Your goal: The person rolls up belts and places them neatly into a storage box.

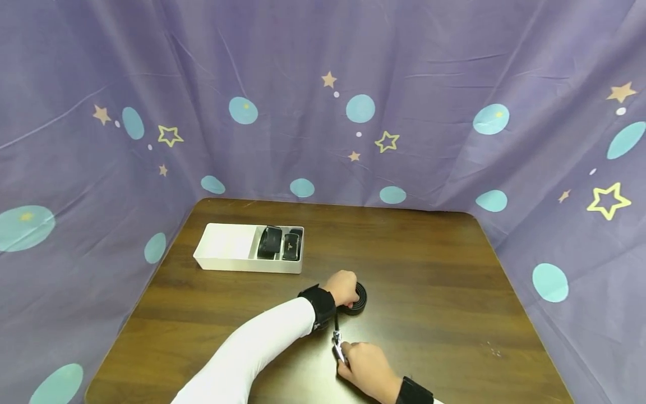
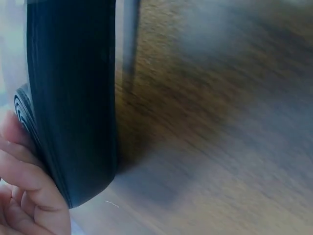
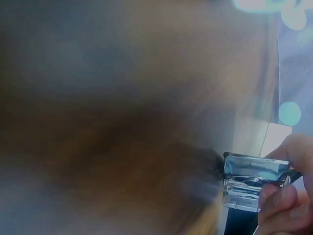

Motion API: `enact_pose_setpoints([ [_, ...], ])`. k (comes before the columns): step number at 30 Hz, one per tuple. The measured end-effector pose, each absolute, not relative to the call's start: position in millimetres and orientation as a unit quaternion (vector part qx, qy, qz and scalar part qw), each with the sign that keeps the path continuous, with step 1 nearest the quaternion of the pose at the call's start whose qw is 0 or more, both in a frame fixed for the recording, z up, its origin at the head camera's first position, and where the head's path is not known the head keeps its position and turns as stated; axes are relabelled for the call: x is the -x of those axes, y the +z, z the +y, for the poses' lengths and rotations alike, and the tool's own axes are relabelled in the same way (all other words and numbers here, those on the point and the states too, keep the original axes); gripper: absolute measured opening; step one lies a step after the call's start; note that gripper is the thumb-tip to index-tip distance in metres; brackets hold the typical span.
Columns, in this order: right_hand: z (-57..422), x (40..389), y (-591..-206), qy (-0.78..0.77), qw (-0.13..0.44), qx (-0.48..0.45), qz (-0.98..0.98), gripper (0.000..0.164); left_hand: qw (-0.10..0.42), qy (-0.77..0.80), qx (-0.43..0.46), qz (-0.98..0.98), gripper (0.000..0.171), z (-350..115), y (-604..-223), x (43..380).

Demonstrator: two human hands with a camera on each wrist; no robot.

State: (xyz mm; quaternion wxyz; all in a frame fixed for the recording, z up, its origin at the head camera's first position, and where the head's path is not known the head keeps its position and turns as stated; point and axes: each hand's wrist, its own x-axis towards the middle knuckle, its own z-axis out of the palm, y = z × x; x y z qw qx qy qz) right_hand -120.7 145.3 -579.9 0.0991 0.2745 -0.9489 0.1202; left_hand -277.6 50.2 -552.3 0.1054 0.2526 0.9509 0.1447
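A black belt (image 1: 360, 301) stands on its edge on the wooden table, most of it wound in a coil. My left hand (image 1: 343, 287) grips the coil from its left side; in the left wrist view the fingers (image 2: 34, 191) curl against the wound layers of the strap (image 2: 73, 98). A straight length of belt runs from the coil toward my right hand (image 1: 370, 367). That hand pinches the shiny silver buckle (image 1: 337, 343) between thumb and fingers. Up close in the right wrist view, the metal buckle (image 3: 254, 181) sits at the fingertips (image 3: 276, 196).
A white box (image 1: 247, 265) with compartments stands at the back left of the table (image 1: 414, 252). Two rolled black belts (image 1: 270, 242) (image 1: 291, 247) fill its right-hand compartments. A purple curtain (image 1: 303, 56) with stars and dots hangs behind the table and along both sides.
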Motion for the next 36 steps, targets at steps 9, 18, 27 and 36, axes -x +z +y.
enact_pose_setpoints([
  [9,177,99,-576,0.118,0.026,-0.257,-0.959,0.023,0.090,0.116,-0.249,0.957,0.039,55,-553,274],
  [18,252,164,-574,-0.035,0.155,-0.279,-0.947,0.024,0.076,0.068,-0.279,0.955,0.034,54,-558,274],
  [27,259,244,-566,-0.021,0.121,-0.476,-0.871,0.022,0.047,-0.044,-0.481,0.874,0.008,51,-559,269],
  [36,243,228,-576,0.045,0.056,-0.488,-0.870,0.016,0.072,-0.059,-0.531,0.842,0.003,43,-556,281],
])
